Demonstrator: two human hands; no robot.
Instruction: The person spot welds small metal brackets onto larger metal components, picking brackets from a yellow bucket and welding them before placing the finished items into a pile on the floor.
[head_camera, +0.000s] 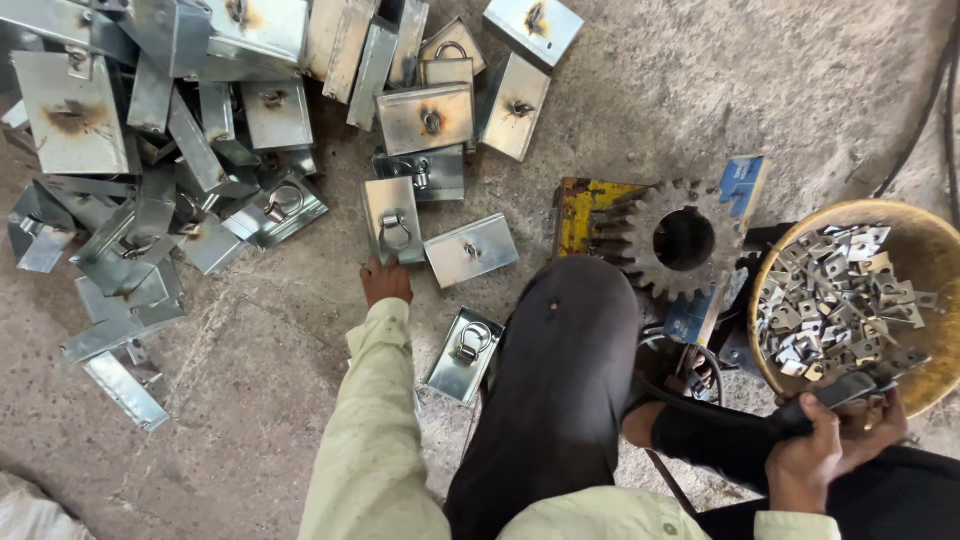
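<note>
My left hand reaches forward over the concrete floor and grips the near edge of a shiny metal plate with a ring handle. My right hand, low at the right, is closed around a dark tool handle with a black cable. The tool's tip lies at the rim of a yellow bowl filled with small metal brackets. A second hand shows just behind my right one. My dark-trousered knee rises between the two hands.
Several more galvanised plates with ring handles are piled across the upper left, some with burn marks. One plate lies by my knee. A large rusty gear rests on a yellow and blue block. Cables run along the right edge.
</note>
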